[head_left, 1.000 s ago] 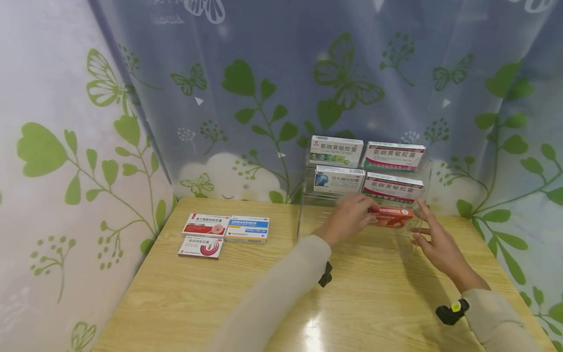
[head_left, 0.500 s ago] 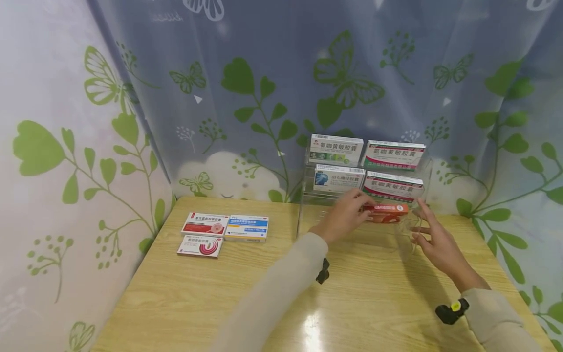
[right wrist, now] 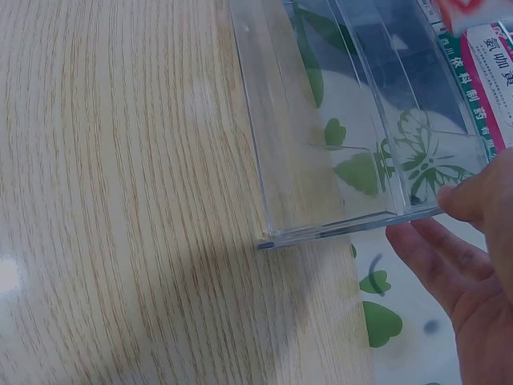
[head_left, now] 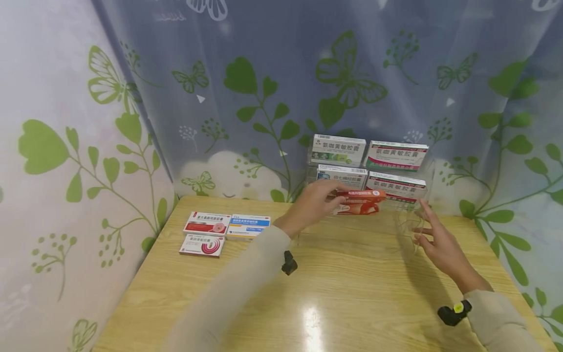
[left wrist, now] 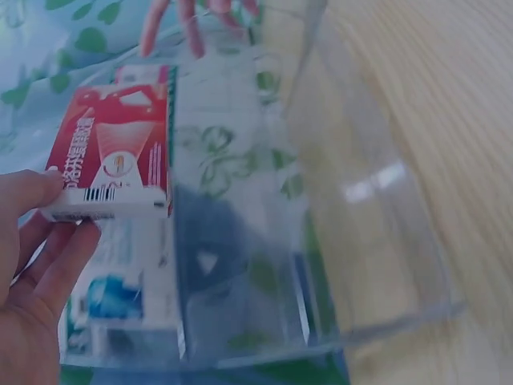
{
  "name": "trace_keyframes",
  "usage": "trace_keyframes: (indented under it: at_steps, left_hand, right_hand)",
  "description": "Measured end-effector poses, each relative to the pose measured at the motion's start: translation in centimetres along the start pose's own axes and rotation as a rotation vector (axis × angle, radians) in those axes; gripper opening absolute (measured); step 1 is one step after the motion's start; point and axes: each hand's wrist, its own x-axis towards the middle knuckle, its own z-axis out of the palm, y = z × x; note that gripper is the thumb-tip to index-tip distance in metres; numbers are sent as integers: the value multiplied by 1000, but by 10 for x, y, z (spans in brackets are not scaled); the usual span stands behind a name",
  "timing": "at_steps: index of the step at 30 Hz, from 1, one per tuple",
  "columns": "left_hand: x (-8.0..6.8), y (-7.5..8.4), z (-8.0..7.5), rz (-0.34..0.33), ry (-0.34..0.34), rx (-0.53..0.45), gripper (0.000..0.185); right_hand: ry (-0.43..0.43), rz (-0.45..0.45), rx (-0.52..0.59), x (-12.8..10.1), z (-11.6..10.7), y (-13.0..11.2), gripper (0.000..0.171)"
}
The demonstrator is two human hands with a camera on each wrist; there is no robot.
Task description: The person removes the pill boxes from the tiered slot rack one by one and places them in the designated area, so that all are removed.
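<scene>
My left hand [head_left: 326, 197] pinches a red-orange medicine box [head_left: 358, 201] by its left end and holds it in the air in front of the clear acrylic tiered rack [head_left: 406, 230], over the left half of its lower tier. The left wrist view shows the same red box [left wrist: 112, 152] between thumb and fingers [left wrist: 56, 249]. My right hand [head_left: 425, 226] is open, fingers spread, at the rack's right end; its fingertips [right wrist: 449, 241] rest against the rack's corner [right wrist: 321, 160]. The upper tiers hold a green-white box [head_left: 337, 149], two red-striped boxes [head_left: 398, 155] and a blue-white box [head_left: 342, 175].
Three more medicine boxes lie flat at the far left of the wooden table [head_left: 308, 298]: a red-white one [head_left: 206, 223], a blue-white one [head_left: 248, 226], and one with a red spiral [head_left: 201, 245]. Leaf-print curtains close in the back and both sides.
My left hand has carried the red-orange box up and to the left, from the rack's lower right toward its left half. The right hand has stayed at the rack's right end.
</scene>
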Motion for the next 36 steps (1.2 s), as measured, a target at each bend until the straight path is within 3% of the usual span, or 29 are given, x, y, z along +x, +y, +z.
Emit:
trace_keyframes:
  at_steps: [9, 15, 19, 24, 28, 36]
  left_hand:
    - [-39, -28, -58, -45, 3, -80, 24]
    - [-79, -63, -96, -150, -28, -120, 23]
    - [-109, -89, -113, -241, -70, -122, 22]
    - [-148, -122, -119, -325, -143, -86, 20]
    - [-174, -147, -120, -360, -163, -105, 18]
    - [-203, -180, -116, -465, -198, -148, 18]
  right_hand:
    - [6, -10, 8, 0, 1, 1, 104]
    - [0, 3, -6, 0, 1, 0, 102]
    - [-5, 6, -18, 0, -1, 0, 102]
    - [-5, 4, -24, 0, -1, -1, 102]
    - [-10, 17, -29, 0, -1, -2, 102]
    - [-12, 24, -34, 0, -1, -1, 101]
